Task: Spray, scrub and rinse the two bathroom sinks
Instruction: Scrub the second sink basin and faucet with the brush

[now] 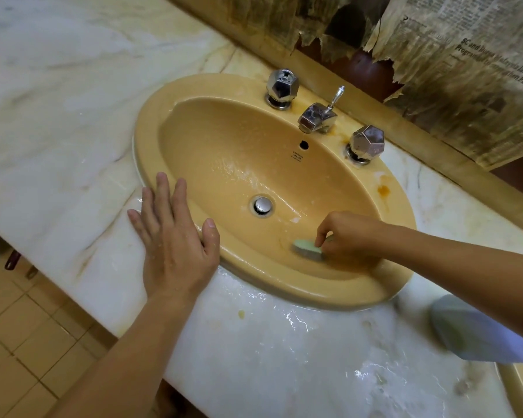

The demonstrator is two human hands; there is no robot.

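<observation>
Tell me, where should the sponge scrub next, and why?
Probably up the right wall toward the orange stain on the rim. The right hand pinches the green sponge against the near wall of the yellow sink, while the left hand lies flat on the rim. The stain looks untouched, so sliding the sponge there seems the natural next stroke.

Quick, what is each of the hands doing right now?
Left hand: open, flat on the countertop at the sink rim.
Right hand: pinching a green sponge inside the basin.
</observation>
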